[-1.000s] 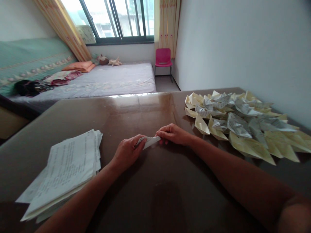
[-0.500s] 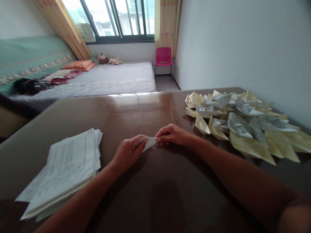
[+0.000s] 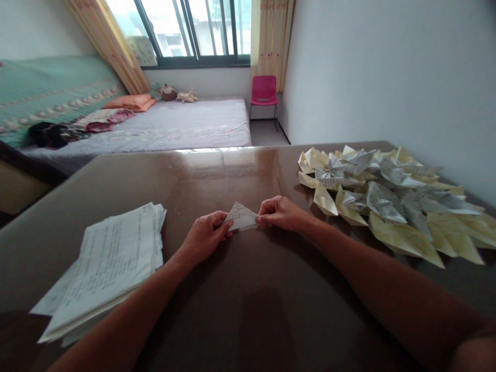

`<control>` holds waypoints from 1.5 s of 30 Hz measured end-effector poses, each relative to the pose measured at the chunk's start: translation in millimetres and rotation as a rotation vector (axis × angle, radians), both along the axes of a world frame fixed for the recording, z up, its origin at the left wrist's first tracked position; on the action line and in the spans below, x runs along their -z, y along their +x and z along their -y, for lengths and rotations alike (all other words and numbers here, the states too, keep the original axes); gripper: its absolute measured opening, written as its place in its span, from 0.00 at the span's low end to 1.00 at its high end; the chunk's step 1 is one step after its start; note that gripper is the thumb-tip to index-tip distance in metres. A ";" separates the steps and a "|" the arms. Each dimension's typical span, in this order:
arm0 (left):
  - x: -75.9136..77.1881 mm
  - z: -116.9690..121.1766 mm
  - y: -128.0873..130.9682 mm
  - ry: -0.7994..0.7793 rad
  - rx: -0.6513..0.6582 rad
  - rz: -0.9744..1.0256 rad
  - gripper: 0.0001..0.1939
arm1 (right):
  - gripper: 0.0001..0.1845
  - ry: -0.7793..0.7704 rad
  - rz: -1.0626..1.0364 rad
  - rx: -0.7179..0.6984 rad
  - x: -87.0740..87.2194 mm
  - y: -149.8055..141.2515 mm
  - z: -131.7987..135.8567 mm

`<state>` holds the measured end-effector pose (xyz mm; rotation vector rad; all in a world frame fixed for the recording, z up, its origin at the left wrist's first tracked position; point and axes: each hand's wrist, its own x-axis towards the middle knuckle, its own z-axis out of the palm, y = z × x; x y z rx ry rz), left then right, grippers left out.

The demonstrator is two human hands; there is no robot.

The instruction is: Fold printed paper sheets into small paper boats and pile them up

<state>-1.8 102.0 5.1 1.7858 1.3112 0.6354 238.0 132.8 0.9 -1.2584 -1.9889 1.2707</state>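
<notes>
Between my two hands is a small folded paper (image 3: 242,217), white with print on it, its point facing away from me in a triangle. My left hand (image 3: 211,229) pinches its left corner between thumb and fingers. At the right corner, the fingertips of my right hand (image 3: 278,213) are closed on the paper. It is held just over the brown tabletop (image 3: 217,289); whether its lower edge touches the surface I cannot tell.
Left of my left forearm lies a stack of printed sheets (image 3: 112,253). Many folded paper boats (image 3: 382,201), cream and printed white, crowd the right side by the wall. Beyond the table are a bed (image 3: 201,121) and a pink chair (image 3: 264,92).
The folded paper has turned from a narrow, tilted shape into a triangle with its peak up. My hands have moved slightly apart at its corners. The whole view has shifted a little.
</notes>
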 end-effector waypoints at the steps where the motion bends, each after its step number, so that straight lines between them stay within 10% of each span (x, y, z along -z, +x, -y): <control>1: 0.3 -0.6 -0.3 -0.026 -0.004 0.022 0.17 | 0.12 -0.025 0.005 -0.035 -0.8 0.7 -0.1; 9: -3.5 0.4 0.3 -0.072 -0.071 0.052 0.18 | 0.11 0.308 0.226 -0.007 -4.3 -6.0 5.2; 14: -2.3 -0.9 -3.0 -0.371 -0.149 0.529 0.28 | 0.12 0.230 0.187 0.010 -1.3 2.0 -2.3; 19: 1.0 -1.2 -6.6 -0.510 -0.207 0.694 0.18 | 0.12 0.199 0.150 -0.019 -0.2 8.3 -6.1; 34: 0.8 1.2 -3.1 -0.326 -0.178 0.423 0.20 | 0.16 0.177 0.127 -0.087 -3.1 -1.7 4.8; 45: -0.8 1.3 -2.6 -0.204 -0.200 0.581 0.18 | 0.20 -0.162 -0.143 -0.006 1.4 -8.6 10.8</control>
